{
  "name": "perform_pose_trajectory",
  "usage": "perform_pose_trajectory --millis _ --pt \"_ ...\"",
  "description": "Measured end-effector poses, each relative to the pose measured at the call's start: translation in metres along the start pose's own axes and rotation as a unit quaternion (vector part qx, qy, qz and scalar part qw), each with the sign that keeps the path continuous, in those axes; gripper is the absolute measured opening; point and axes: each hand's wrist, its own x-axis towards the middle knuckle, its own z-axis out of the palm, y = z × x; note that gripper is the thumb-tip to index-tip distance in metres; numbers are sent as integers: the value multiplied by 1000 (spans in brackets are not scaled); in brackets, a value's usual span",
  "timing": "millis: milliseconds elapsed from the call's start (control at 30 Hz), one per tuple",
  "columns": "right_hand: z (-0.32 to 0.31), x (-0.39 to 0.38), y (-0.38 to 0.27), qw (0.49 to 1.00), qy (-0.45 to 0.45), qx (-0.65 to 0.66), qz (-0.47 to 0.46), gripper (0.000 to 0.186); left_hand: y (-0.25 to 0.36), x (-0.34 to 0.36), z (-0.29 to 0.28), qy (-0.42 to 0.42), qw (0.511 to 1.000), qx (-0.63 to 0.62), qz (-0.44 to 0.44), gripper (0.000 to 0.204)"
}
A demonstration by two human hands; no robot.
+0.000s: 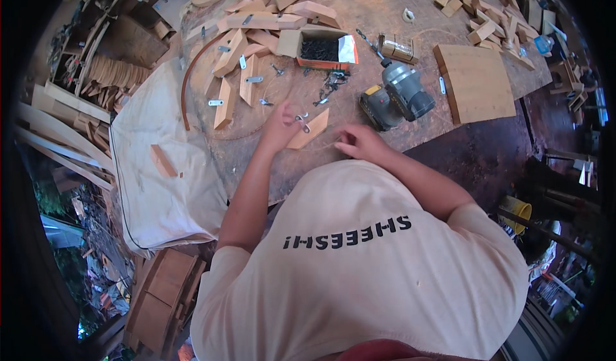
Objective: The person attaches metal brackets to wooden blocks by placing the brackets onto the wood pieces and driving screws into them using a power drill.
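Observation:
My left hand (280, 129) is closed, its fingertips pinching a small silver metal bracket (304, 125) over a slant-ended wood block (316, 129). The block lies on the workbench (256, 159) close to my body. To the right of the block, my right hand (360, 143) hovers low over the bench with fingers loosely bent and the thumb apart; I see nothing in it. Beyond it rests a cordless drill (401, 92) on its side, with its bit toward the far left. Small dark metal pieces (330, 86) lie loose ahead of my hands.
An opened box of dark screws (319, 50) stands mid-bench. Several wood blocks with metal plates (224, 104) lie to the left. A broad wooden panel (475, 84) sits at the right, near heaped offcuts (491, 24). White cloth (163, 188) drapes the left side.

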Motion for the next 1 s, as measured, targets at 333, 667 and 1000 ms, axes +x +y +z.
perform_pose_trajectory --millis 333,667,1000 --pt "-88 -85 36 962 239 104 77 25 100 132 1 74 943 268 185 22" --pt "-122 -18 13 977 140 121 -104 84 95 190 45 80 902 397 152 24" --pt "-140 10 17 988 -58 146 -7 63 96 197 49 84 902 413 96 16"
